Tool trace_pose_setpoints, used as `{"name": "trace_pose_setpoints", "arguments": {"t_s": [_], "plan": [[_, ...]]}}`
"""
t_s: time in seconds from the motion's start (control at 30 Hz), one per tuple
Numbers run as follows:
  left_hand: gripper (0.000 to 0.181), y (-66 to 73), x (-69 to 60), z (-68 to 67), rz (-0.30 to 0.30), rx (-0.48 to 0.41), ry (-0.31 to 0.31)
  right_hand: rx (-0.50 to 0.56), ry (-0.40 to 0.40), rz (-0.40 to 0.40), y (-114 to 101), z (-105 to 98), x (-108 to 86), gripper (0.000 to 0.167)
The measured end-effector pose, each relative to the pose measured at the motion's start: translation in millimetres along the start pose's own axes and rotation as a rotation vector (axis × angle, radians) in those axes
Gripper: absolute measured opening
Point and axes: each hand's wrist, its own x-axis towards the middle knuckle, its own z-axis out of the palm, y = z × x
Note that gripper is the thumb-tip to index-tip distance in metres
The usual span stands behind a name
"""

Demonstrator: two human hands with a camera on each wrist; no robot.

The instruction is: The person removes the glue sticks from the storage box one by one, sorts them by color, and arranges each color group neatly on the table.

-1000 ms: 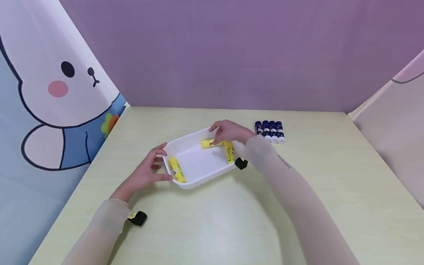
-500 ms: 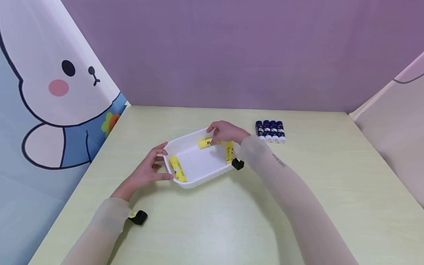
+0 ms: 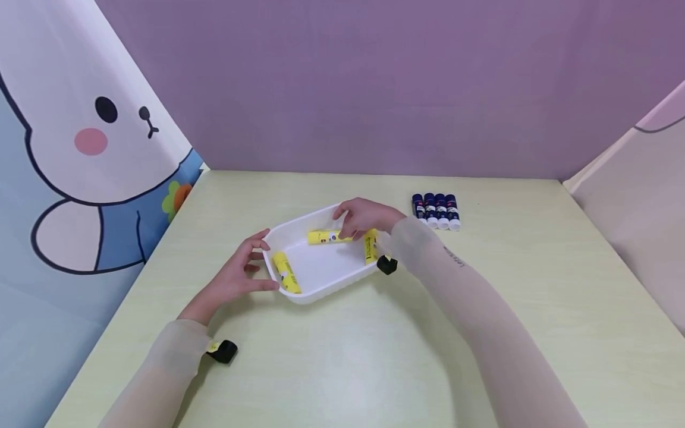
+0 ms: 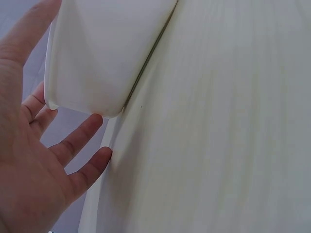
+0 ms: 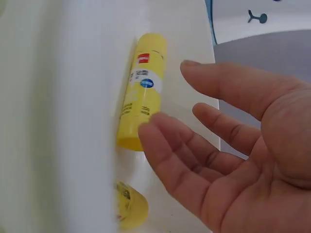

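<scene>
A white tray [image 3: 327, 290] stands on the table with three yellow glue sticks in it. One glue stick [image 3: 286, 272] lies along the left end, a second [image 3: 370, 248] along the right end, and a third [image 3: 323, 237] by the back wall. My left hand [image 3: 241, 270] holds the tray's left end, thumb at the near corner and fingers at the far one; the left wrist view shows fingertips against its outer wall. Over the back glue stick is my right hand [image 3: 368, 216], fingers loosely bent. In the right wrist view thumb and fingers stand apart, one fingertip beside the stick's end.
Several dark blue glue sticks [image 3: 436, 211] with white ends lie in a row on the table [image 3: 508, 267], right of the tray. A purple backdrop [image 3: 374, 89] rises behind the table. On the left hangs a cloth with a cartoon rabbit [image 3: 96, 178].
The back glue stick has shifted left along the tray's back wall, and its label now shows more. My right hand moved slightly left, then lies a bit right of it. My left hand stays put.
</scene>
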Motion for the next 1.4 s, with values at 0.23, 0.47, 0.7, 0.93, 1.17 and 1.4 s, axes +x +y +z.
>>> {"name": "trace_pose_setpoints", "arguments": {"t_s": [0.23, 0.47, 0.7, 0.93, 1.17, 1.4], "plan": [[0.068, 0.1, 0.4, -0.6, -0.001, -0.005, -0.002, -0.337, 0.104, -0.105, -2.8, 9.4, 4.0, 0.042], [0.068, -1.4, 0.1, 0.3, 0.006, -0.006, 0.002, -0.450, 0.064, -0.054, -3.5, 18.7, 4.3, 0.034], [0.067, -2.1, 0.6, 0.7, 0.013, -0.009, 0.004, -0.313, -0.054, 0.012, -0.6, 21.0, 1.0, 0.039], [0.067, -2.4, 1.9, -0.4, 0.022, -0.015, 0.002, -0.236, -0.080, 0.053, -2.1, 16.0, -3.2, 0.045], [0.067, -3.3, 1.8, 0.0, 0.026, -0.019, -0.001, -0.149, -0.081, 0.049, 3.8, 14.7, -5.2, 0.045], [0.068, -3.2, 0.9, 0.1, 0.025, -0.015, -0.002, 0.011, -0.052, -0.011, 11.0, 11.5, -14.4, 0.044]]}}
